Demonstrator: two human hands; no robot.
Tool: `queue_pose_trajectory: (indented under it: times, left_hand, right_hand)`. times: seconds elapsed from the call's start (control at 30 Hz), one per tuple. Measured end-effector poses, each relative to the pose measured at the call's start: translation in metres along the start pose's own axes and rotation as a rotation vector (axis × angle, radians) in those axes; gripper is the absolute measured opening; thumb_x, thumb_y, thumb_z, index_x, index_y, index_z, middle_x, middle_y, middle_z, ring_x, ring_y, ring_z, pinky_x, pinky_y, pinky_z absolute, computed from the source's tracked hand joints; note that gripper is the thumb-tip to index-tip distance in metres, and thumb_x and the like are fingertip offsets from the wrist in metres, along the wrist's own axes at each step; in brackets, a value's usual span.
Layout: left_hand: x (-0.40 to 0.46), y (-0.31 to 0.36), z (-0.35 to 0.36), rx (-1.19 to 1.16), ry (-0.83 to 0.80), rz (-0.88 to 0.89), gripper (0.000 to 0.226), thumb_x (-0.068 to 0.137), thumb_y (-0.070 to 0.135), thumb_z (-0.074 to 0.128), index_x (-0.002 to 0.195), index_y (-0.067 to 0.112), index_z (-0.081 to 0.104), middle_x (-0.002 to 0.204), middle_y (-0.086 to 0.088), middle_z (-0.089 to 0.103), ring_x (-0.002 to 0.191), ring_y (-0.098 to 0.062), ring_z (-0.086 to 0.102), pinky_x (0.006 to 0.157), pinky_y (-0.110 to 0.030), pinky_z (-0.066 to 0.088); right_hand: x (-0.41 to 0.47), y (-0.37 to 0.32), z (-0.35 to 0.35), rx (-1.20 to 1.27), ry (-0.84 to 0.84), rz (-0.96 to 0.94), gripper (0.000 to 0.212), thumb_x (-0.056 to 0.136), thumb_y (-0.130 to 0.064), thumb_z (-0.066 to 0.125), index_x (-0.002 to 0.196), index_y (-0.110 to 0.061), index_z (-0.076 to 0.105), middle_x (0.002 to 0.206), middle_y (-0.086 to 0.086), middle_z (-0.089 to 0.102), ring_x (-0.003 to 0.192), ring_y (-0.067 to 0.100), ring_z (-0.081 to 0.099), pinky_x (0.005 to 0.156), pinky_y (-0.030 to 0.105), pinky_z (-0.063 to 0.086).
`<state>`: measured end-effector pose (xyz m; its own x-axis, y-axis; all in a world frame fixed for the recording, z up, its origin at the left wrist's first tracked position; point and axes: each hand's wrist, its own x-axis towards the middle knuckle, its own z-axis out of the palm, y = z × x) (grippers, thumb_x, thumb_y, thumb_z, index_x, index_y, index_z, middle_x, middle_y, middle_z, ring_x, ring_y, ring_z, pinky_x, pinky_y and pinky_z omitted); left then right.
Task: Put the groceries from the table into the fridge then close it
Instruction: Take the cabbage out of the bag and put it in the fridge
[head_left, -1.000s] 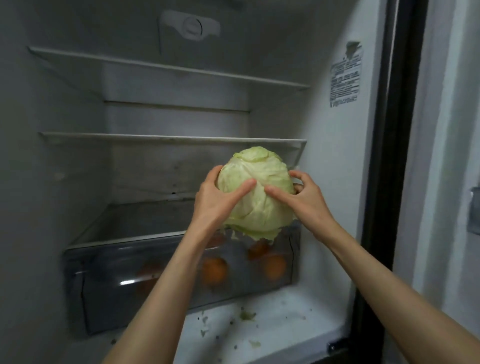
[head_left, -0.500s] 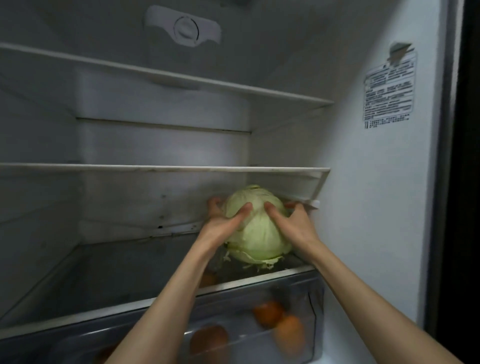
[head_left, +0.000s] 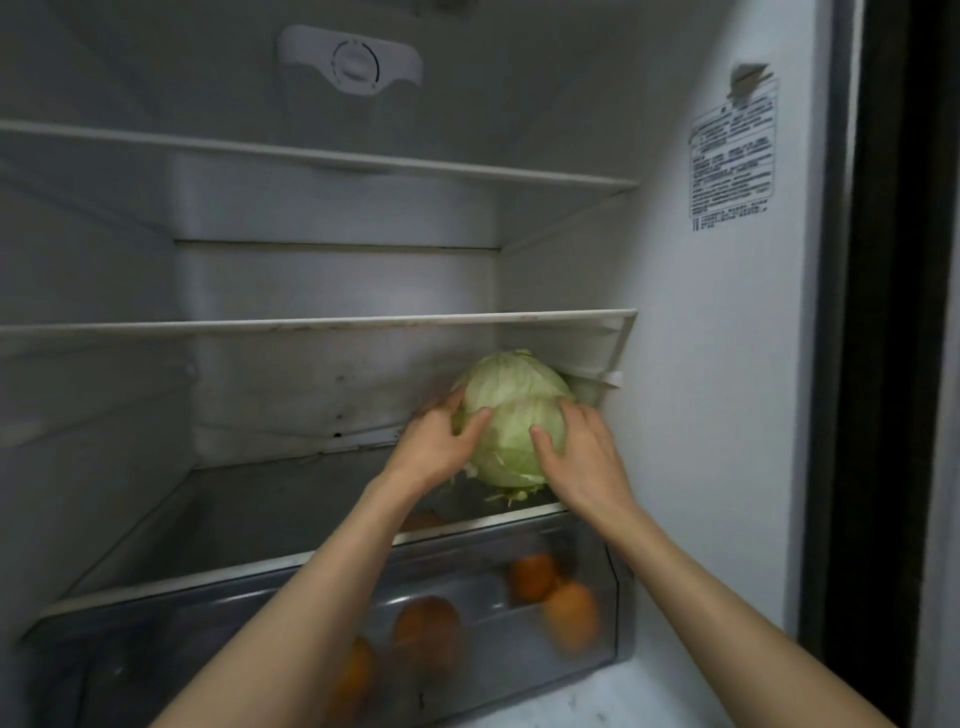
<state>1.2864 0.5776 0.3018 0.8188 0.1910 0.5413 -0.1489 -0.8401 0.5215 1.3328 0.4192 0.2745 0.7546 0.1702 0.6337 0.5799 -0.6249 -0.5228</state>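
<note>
A pale green cabbage (head_left: 511, 415) sits on the lowest glass shelf (head_left: 249, 519) of the open fridge, at the shelf's right end near the side wall. My left hand (head_left: 434, 449) holds its left side, thumb over the front. My right hand (head_left: 582, 457) holds its right side, fingers curved round it. A few leaf scraps lie under the cabbage.
Below the shelf, a clear crisper drawer (head_left: 597, 597) holds several oranges (head_left: 550, 592). Two more shelves (head_left: 311, 325) stand above, and a thermostat dial (head_left: 356, 62) is on the back wall. A label (head_left: 732, 156) is stuck on the right inner wall.
Both hands carried the cabbage forward and down from in front of the drawer into the fridge, onto the lowest shelf. The camera moved closer.
</note>
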Motion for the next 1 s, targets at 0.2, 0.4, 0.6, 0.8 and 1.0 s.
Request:
queue_pose_trajectory:
  times: [0.2, 0.4, 0.6, 0.8, 1.0]
  left_hand:
    - [-0.074, 0.022, -0.012, 0.392, 0.014, -0.021, 0.056, 0.097, 0.042, 0.036, 0.148, 0.032, 0.016, 0.157, -0.002, 0.013, 0.144, -0.026, 0.008, 0.115, -0.052, 0.010]
    - [-0.203, 0.059, -0.014, 0.573, 0.111, -0.074, 0.061, 0.096, 0.049, 0.030, 0.147, 0.038, -0.001, 0.158, -0.001, -0.006, 0.145, -0.023, -0.011, 0.116, -0.048, -0.003]
    - [-0.332, 0.084, -0.019, 0.690, 0.077, -0.223, 0.060, 0.095, 0.052, 0.027, 0.146, 0.040, -0.003, 0.158, 0.000, -0.010, 0.143, -0.024, -0.016, 0.114, -0.048, -0.008]
    - [-0.443, 0.107, -0.052, 0.734, 0.110, -0.404, 0.061, 0.095, 0.052, 0.028, 0.147, 0.039, -0.001, 0.158, -0.002, -0.006, 0.144, -0.024, -0.013, 0.115, -0.047, -0.005]
    - [-0.590, 0.124, -0.076, 0.749, 0.067, -0.618, 0.066, 0.085, 0.061, 0.006, 0.146, 0.040, -0.002, 0.158, 0.000, -0.006, 0.144, -0.022, -0.013, 0.115, -0.044, -0.004]
  right_hand:
    - [-0.050, -0.008, -0.023, -0.136, -0.039, -0.159, 0.064, 0.092, -0.045, 0.044, 0.146, -0.015, 0.024, 0.154, 0.009, 0.024, 0.140, 0.027, 0.024, 0.112, 0.044, 0.023]
    - [-0.148, -0.014, -0.059, -0.200, -0.209, -0.315, 0.071, 0.091, -0.056, 0.037, 0.149, -0.027, 0.006, 0.158, 0.000, -0.001, 0.145, 0.021, 0.001, 0.115, 0.046, 0.004]
    - [-0.249, -0.019, -0.089, -0.099, -0.361, -0.423, 0.072, 0.092, -0.057, 0.034, 0.148, -0.031, -0.002, 0.157, -0.001, -0.011, 0.145, 0.021, -0.010, 0.114, 0.047, -0.004]
    - [-0.331, -0.054, -0.112, 0.009, -0.451, -0.531, 0.072, 0.092, -0.058, 0.035, 0.148, -0.032, -0.002, 0.157, -0.003, -0.011, 0.144, 0.017, -0.013, 0.115, 0.047, -0.006]
    - [-0.446, -0.096, -0.120, 0.120, -0.610, -0.605, 0.070, 0.093, -0.053, 0.038, 0.148, -0.031, 0.000, 0.157, -0.003, -0.010, 0.143, 0.016, -0.014, 0.115, 0.047, -0.007]
